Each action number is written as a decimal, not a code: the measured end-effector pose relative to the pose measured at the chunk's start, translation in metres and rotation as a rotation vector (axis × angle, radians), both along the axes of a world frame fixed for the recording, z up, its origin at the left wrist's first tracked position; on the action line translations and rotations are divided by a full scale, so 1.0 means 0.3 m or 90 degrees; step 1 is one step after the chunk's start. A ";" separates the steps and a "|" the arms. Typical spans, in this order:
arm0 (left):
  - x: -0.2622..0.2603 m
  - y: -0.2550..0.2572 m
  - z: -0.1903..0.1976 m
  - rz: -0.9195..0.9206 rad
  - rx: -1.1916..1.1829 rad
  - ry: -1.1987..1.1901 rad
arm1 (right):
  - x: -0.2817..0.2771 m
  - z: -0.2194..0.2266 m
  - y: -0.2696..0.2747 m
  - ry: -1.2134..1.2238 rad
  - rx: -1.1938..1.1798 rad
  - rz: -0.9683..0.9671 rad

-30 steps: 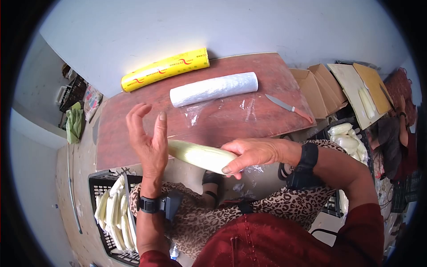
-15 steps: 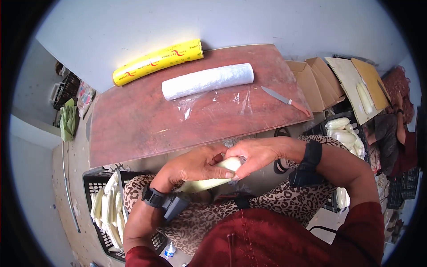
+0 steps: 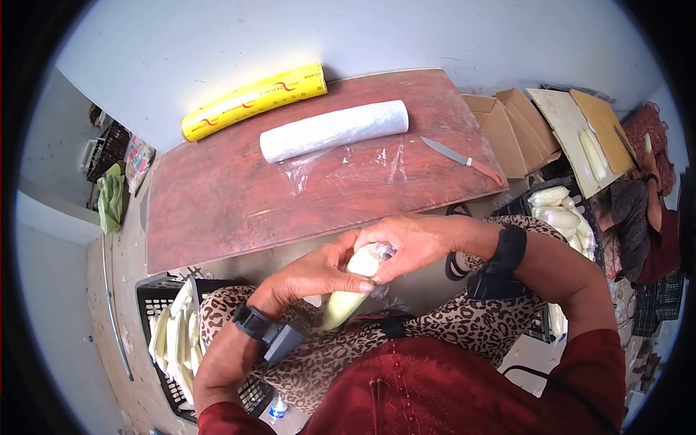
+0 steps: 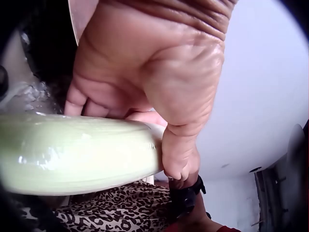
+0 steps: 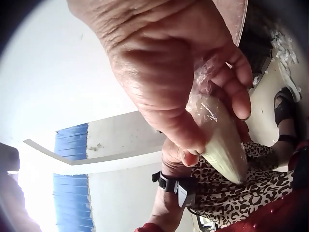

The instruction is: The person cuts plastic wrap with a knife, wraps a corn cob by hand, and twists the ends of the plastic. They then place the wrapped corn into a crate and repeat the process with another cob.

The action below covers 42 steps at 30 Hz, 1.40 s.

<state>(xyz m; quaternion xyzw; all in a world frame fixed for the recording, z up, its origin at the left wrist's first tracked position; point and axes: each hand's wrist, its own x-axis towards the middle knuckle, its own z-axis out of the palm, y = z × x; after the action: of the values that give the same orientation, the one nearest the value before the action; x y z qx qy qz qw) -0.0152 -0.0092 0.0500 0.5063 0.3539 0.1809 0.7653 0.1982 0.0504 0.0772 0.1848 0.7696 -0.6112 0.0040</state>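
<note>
Seen from above, two bare hands hold a long, pale green vegetable (image 3: 342, 303) just below the center of the frame, over the lap and in front of the near edge of a reddish table (image 3: 196, 210). The vegetable tilts, its narrower end pointing to the lower left and its upper end between the hands. The left hand (image 3: 312, 274) grips it from the left, thumb across its near side and fingers behind it. The right hand (image 3: 417, 243) pinches it from the right between thumb and fingers; the right wrist view shows clear film (image 5: 205, 79) bunched at the end by the palm, and glossy wrapping over the surface. On the table, a yellow printed roll (image 3: 254, 101) lies at upper left, a white roll (image 3: 333, 132) at upper center with clear film trailing from its near side, and a knife (image 3: 460, 156) with a pinkish handle toward the right edge. A black crate (image 3: 148, 301) at lower left holds pale, long vegetables (image 3: 174, 337). Wrapped pale bundles (image 3: 562, 214) sit at right, below an open cardboard box (image 3: 500, 138). Another person (image 3: 638, 225) is partly visible at the far right.
</note>
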 end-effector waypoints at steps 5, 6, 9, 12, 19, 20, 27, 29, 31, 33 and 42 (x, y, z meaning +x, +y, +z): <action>-0.025 0.018 0.050 0.143 -0.067 -0.164 | -0.006 0.049 0.035 0.071 -0.066 -0.174; -0.020 0.017 0.059 0.165 -0.032 -0.172 | -0.009 0.055 0.035 0.089 -0.084 -0.202; -0.030 0.027 0.071 0.169 0.010 -0.191 | -0.028 0.070 0.033 0.168 -0.125 -0.224; -0.015 0.022 0.085 0.215 0.015 -0.168 | -0.048 0.057 0.040 0.161 -0.103 -0.240; -0.028 0.032 0.075 0.234 0.034 -0.189 | -0.074 0.043 0.055 0.160 -0.052 -0.280; -0.030 0.032 0.073 0.237 0.034 -0.188 | -0.077 0.047 0.054 0.156 -0.052 -0.289; -0.036 0.031 0.071 0.241 0.025 -0.175 | -0.073 0.061 0.056 0.170 -0.057 -0.309; -0.039 0.031 0.071 0.238 0.019 -0.167 | -0.070 0.065 0.058 0.186 -0.063 -0.303; -0.039 0.030 0.070 0.237 0.009 -0.154 | -0.069 0.052 0.068 0.155 -0.030 -0.328; -0.039 0.029 0.070 0.224 0.016 -0.143 | -0.066 0.049 0.073 0.147 -0.004 -0.341; -0.023 0.024 0.073 0.244 0.006 -0.155 | -0.054 0.057 0.076 0.141 0.011 -0.373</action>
<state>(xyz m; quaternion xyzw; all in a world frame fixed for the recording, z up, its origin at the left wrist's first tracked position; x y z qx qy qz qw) -0.0220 -0.0018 0.0720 0.4080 0.3481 0.3843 0.7515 0.1821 0.0732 0.0944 0.3309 0.6848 -0.5960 -0.2576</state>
